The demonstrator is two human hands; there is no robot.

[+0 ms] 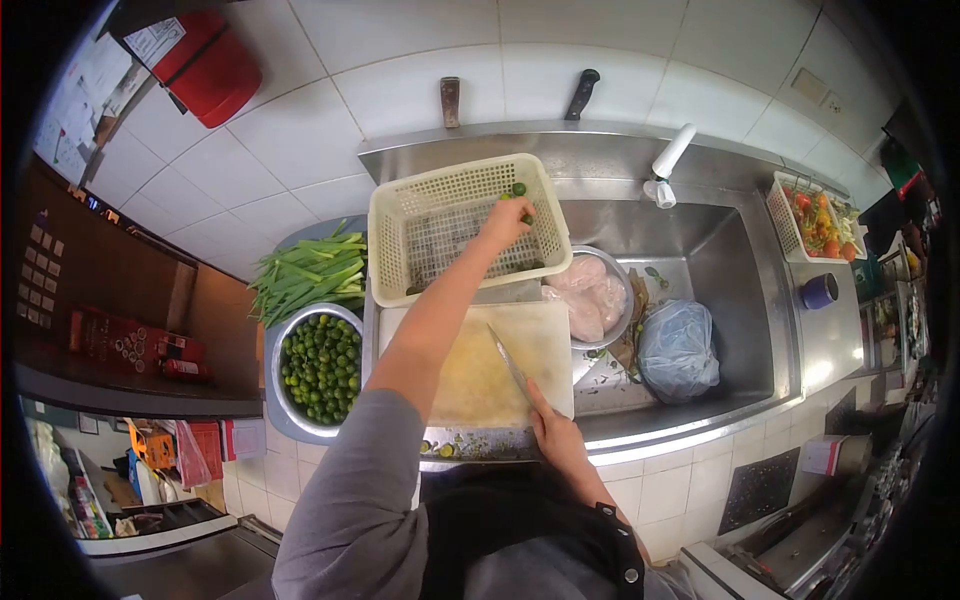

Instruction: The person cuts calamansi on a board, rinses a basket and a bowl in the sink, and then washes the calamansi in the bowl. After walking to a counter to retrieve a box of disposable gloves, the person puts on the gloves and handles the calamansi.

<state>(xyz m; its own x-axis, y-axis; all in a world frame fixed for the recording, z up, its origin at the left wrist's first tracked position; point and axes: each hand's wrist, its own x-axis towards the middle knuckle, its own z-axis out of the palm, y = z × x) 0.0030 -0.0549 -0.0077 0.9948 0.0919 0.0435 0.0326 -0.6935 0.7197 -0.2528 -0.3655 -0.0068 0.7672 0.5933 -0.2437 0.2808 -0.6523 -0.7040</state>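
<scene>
My left hand [506, 222] reaches into the right end of a cream plastic basket [395, 285], its fingers closed around small green limes [519, 188]. In my right hand [558, 436] is the handle of a knife [508, 360], whose blade lies over the stained white cutting board [455, 365] and points away from me. Left of the board stands a metal bowl [277, 365] heaped with whole limes [322, 370]. Bits of cut lime [446, 450] lie on the metal edge nearest my body.
Green onions [315, 265] lie behind the lime bowl. In the sink [740, 350] are a bowl of raw chicken [590, 300] and a filled plastic bag [678, 345]. A white faucet [672, 165] rises behind it. A vegetable basket [790, 240] and a dark blue cup [818, 291] stand on the right.
</scene>
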